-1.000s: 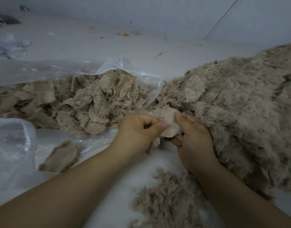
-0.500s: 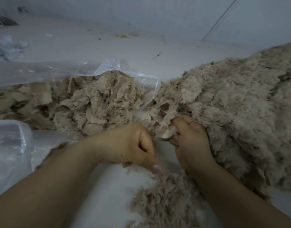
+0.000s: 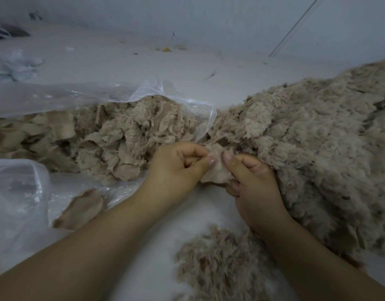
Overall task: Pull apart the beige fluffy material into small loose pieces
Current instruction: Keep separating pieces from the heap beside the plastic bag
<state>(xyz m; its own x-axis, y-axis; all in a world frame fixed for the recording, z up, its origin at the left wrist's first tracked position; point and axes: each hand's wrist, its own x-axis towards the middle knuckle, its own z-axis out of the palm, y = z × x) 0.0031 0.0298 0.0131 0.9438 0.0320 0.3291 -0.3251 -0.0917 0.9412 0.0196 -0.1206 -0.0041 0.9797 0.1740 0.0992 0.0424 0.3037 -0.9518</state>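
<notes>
At the far left of the frame a clear plastic bag (image 3: 24, 192) spreads over the pale floor (image 3: 126, 61), and one flat beige scrap (image 3: 80, 208) lies on the plastic at lower left. Just above it, the open bag holds a heap of torn pieces (image 3: 113, 140), filling the left-centre of the frame under the bag's raised rim. Your left hand (image 3: 176, 166) sits in the middle, fingers curled, thumb and forefinger pinching the left edge of a small beige piece (image 3: 217, 170). Your right hand (image 3: 254, 187) is just beside it, thumb on top and fingers curled under, pinching the right edge of the same piece, so the two thumbs nearly touch across it. The back of your right hand rests against the big fluffy pile (image 3: 317, 148), which fills the right side of the frame from the centre to the upper right edge. In the bottom centre, between your forearms, lies a loose tuft heap (image 3: 219, 266) on the floor. Small bits of debris (image 3: 165, 49) dot the floor in the upper centre.
</notes>
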